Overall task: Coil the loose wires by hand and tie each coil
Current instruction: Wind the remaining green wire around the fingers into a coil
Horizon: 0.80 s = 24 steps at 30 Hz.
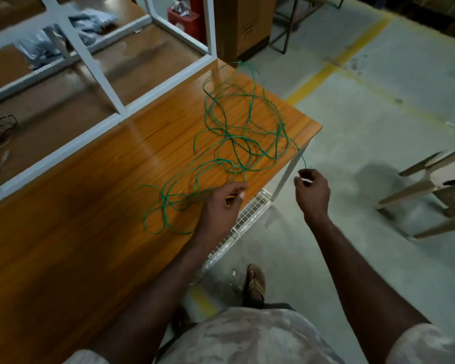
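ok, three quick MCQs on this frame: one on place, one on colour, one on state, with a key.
1. Where does most of the loose wire lie?
A. on the wooden table
B. on the floor
C. on the chair

2. What colour is the wire?
A. red
B. green
C. black

3. What is the right hand doing?
A. lying flat on the table
B. hanging idle with straight fingers
C. pinching the wire's end, off the table's edge

Key: 1 A, the tangle spreads over the tabletop near its corner. 2 B, every strand shows green against the wood. 3 C, its fingers close on the strand that runs off the table, while the left hand is at the loops near the table's edge.
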### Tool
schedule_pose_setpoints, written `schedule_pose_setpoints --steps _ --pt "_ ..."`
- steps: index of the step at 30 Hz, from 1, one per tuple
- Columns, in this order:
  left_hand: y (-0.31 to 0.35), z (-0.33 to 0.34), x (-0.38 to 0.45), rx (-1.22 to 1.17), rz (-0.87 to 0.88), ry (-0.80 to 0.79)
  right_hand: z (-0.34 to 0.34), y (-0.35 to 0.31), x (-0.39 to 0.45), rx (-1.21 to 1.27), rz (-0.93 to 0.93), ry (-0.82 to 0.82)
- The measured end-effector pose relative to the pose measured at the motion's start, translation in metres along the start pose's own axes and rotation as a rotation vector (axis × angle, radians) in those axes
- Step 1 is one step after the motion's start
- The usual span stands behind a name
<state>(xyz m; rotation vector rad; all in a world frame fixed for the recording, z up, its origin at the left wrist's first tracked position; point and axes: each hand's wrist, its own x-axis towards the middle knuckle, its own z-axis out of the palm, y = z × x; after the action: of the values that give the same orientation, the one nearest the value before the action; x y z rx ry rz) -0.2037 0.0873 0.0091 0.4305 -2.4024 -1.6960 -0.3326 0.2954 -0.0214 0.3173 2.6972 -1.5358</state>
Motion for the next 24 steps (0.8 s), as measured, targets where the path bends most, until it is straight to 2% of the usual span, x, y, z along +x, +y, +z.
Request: schedule_pose_setpoints --steps 6,10,14,18,21,24 --pt "0.008 0.033 0.019 0.029 -0.039 0.076 -0.006 0.009 0.070 -0.086 0.011 0.002" --pt "0.010 0.042 0.024 0.044 -0.081 0.102 0.005 0.016 0.096 -0.125 0.104 -0.122" --pt "0.011 0.048 0.030 0.055 -0.101 0.139 0.017 0.025 0.108 -0.047 0.156 -0.220" --pt "0.018 0.054 0.037 0.051 -0.108 0.150 0.017 0.020 0.111 -0.035 0.069 -0.234" --pt "0.022 0.058 0.039 0.050 -0.098 0.169 0.011 -0.003 0.098 0.140 -0.053 -0.291" --pt "0.023 0.060 0.040 0.018 -0.111 0.194 0.004 -0.034 0.073 0.355 -0.176 -0.496"
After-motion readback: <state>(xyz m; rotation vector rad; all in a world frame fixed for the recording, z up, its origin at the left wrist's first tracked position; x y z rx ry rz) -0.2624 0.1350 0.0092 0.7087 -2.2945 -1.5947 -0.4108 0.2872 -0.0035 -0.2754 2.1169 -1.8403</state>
